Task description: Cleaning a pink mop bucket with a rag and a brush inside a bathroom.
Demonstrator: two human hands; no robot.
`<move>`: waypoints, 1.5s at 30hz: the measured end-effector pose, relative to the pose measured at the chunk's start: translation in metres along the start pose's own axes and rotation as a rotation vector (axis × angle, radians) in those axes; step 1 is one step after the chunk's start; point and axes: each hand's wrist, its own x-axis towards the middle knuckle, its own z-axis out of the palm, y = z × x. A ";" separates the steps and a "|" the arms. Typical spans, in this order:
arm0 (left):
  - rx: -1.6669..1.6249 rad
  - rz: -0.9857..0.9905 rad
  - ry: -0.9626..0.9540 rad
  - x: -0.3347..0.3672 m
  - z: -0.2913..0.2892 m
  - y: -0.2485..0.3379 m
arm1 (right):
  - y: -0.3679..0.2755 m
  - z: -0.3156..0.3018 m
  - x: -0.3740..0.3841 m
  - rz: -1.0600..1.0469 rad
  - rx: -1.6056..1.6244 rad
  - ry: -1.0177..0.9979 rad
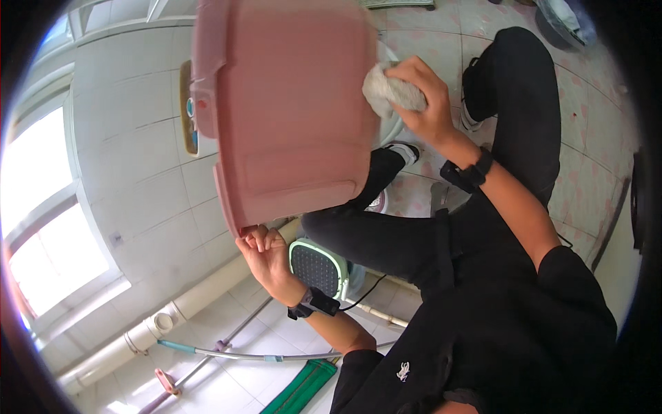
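Note:
A large pink plastic tub (pixel 296 110) is tilted up in front of me, one broad smooth side facing me. My left hand (pixel 267 259) has its fingers curled round the tub's rim at the lower left corner. On the opposite edge, my right hand (pixel 429 103) grips a bunched greyish-white cloth (pixel 386 91), which rests against the tub's side. The tub's inside is hidden from this view. Partly behind the tub and cloth, a white round rim (pixel 394 131) shows.
A black-topped stool with a pale green edge (pixel 317 268) stands by my left forearm. Metal poles (pixel 241 357) and a green mop head (pixel 301 386) lie lower left, near a cream pipe (pixel 196 298) along the wall. A dark bucket (pixel 555 31) sits far right.

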 end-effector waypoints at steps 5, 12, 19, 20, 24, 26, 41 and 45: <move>0.029 0.006 -0.027 0.011 0.001 -0.005 | -0.044 0.004 0.003 -0.138 -0.212 -0.241; 0.336 0.144 0.214 0.007 0.006 -0.005 | -0.062 0.019 0.013 -0.191 -0.211 -0.208; 1.044 1.047 0.353 -0.002 0.019 -0.043 | -0.064 0.027 0.027 -0.209 -0.200 -0.178; 1.227 1.278 0.328 -0.004 0.023 -0.045 | -0.061 0.027 0.026 -0.202 -0.207 -0.172; 1.513 1.482 -0.275 -0.002 0.036 -0.050 | -0.059 0.025 0.035 -0.156 -0.258 -0.177; 1.441 1.445 -0.265 0.003 0.028 -0.051 | -0.061 0.025 0.036 -0.139 -0.244 -0.176; 1.333 1.396 -0.089 -0.013 0.039 -0.075 | -0.124 0.069 0.048 -0.076 -0.097 -0.129; 1.307 1.338 -0.031 -0.017 0.044 -0.078 | -0.135 0.073 0.029 -0.143 0.001 -0.255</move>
